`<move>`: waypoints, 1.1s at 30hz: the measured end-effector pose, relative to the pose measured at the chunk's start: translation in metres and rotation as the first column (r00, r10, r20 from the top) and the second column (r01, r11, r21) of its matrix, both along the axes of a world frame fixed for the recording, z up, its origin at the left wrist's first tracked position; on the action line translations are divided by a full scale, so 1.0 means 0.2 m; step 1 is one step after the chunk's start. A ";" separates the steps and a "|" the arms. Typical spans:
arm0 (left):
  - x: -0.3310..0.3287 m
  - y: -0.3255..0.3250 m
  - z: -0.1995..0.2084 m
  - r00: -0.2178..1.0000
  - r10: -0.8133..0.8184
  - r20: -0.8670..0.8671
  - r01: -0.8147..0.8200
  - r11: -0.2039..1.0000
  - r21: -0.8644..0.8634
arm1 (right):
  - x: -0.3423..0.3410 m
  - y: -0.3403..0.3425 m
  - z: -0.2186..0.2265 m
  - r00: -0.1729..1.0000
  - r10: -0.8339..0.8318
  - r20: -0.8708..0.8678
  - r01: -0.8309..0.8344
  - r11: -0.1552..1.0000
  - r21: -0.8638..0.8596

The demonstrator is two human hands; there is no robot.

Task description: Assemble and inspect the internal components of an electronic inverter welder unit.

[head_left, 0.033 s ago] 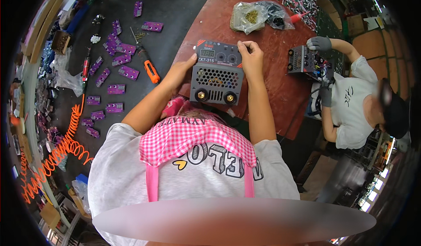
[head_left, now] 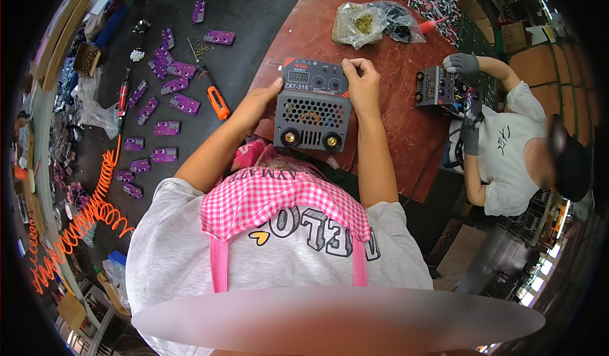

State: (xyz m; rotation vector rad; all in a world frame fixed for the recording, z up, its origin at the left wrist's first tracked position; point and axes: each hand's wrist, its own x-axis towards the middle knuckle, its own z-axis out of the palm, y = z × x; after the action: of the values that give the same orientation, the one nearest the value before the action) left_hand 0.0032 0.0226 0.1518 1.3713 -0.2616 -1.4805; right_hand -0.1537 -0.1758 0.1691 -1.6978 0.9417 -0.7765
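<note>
Both my hands hold a grey welder front panel (head_left: 314, 118) at the edge of the red table, close to my apron. It has a honeycomb grille, a small display, round knob openings at the top and two brass-centred sockets at the bottom. My left hand (head_left: 255, 107) is closed on its left side, thumb at the upper left corner, other fingers hidden behind. At the upper right corner, my right hand (head_left: 363, 88) pinches the edge with thumb and fingers.
Purple circuit boards (head_left: 185, 103) and an orange-handled screwdriver (head_left: 217, 102) lie on the dark surface at left, beside a red power screwdriver (head_left: 123, 99) on a coiled orange hose (head_left: 104, 185). Bagged brass screws (head_left: 363, 24) lie ahead. At right, a gloved co-worker (head_left: 507, 140) handles a similar unit (head_left: 434, 86).
</note>
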 end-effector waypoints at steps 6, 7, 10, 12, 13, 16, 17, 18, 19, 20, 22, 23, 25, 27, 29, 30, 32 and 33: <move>0.24 0.01 -0.37 0.936 0.070 0.345 -0.055 0.997 -0.052 | -0.09 -0.04 0.03 0.989 0.145 0.004 -0.145 0.989 -0.022; 0.25 -0.04 -0.45 0.791 0.120 0.600 -0.069 0.992 -0.108 | -0.11 -0.06 0.03 0.989 0.148 -0.025 -0.150 0.987 -0.061; 0.22 -0.19 -0.67 0.398 0.135 0.908 -0.111 0.989 -0.099 | -0.14 -0.21 0.01 0.985 0.139 0.103 -0.145 0.988 0.056; 0.19 -0.26 -0.77 0.194 0.122 0.974 -0.116 0.988 -0.100 | -0.18 -0.43 -0.04 0.987 0.093 0.132 -0.108 0.988 0.109; 0.16 -0.27 -0.81 0.098 0.008 0.995 -0.154 0.988 0.008 | -0.19 -0.55 -0.09 0.995 0.019 0.095 -0.025 0.998 0.065; 0.12 -0.29 -0.86 0.015 -0.111 0.994 -0.192 0.975 0.112 | -0.19 -0.99 -0.28 0.997 -0.072 -0.021 0.073 0.997 0.040; 0.12 -0.29 -0.87 -0.027 -0.118 0.993 -0.183 0.977 0.111 | -0.18 -1.12 -0.34 0.980 -0.131 -0.148 0.115 0.987 -0.109; 0.11 -0.30 -0.87 -0.030 -0.214 0.976 -0.203 0.958 0.204 | -0.19 -1.23 -0.40 0.922 -0.223 -0.317 0.161 0.964 -0.212; 0.11 -0.30 -0.86 -0.026 -0.230 0.973 -0.212 0.952 0.220 | -0.21 -1.33 -0.45 0.915 -0.229 -0.331 0.118 0.939 -0.323; 0.10 -0.31 -0.86 -0.052 -0.155 0.986 -0.202 0.969 0.142 | -0.22 -1.42 -0.49 0.852 -0.264 -0.452 0.117 0.938 -0.327; 0.10 -0.33 -0.84 -0.001 -0.224 0.974 -0.243 0.945 0.217 | -0.18 -1.56 -0.56 0.854 -0.277 -0.440 0.075 0.902 -0.424; 0.09 -0.34 -0.83 -0.033 -0.156 0.987 -0.232 0.962 0.144 | -0.15 -1.62 -0.59 0.803 -0.321 -0.502 0.010 0.850 -0.527; 0.08 -0.35 -0.82 -0.015 -0.186 0.982 -0.283 0.943 0.174 | -0.09 -1.69 -0.63 0.670 -0.315 -0.672 -0.097 0.860 -0.500; 0.08 -0.36 -0.80 -0.055 -0.114 0.992 -0.272 0.958 0.095 | -0.05 -1.72 -0.68 0.644 -0.356 -0.677 -0.143 0.814 -0.563; 0.08 -0.36 -0.79 -0.054 -0.111 0.992 -0.283 0.955 0.091 | -0.03 -1.73 -0.72 0.531 -0.358 -0.768 -0.198 0.829 -0.523; 0.08 -0.36 -0.79 -0.056 -0.112 0.992 -0.290 0.953 0.091 | -0.03 -1.73 -0.73 0.571 -0.386 -0.725 -0.208 0.786 -0.582; 0.08 -0.36 -0.79 -0.051 -0.115 0.992 -0.306 0.947 0.094 | -0.05 -1.73 -0.75 0.553 -0.354 -0.754 -0.091 0.874 -0.477; 0.08 -0.36 -0.79 -0.039 -0.116 0.993 -0.304 0.947 0.098 | -0.07 -1.72 -0.74 0.615 -0.416 -0.670 -0.057 0.824 -0.564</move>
State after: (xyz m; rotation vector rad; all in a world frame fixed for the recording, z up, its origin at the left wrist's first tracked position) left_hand 0.0186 -0.0503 -0.0055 2.5139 -0.8792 0.0348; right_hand -0.1671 -0.5207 0.0204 -2.5691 1.6335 -0.4191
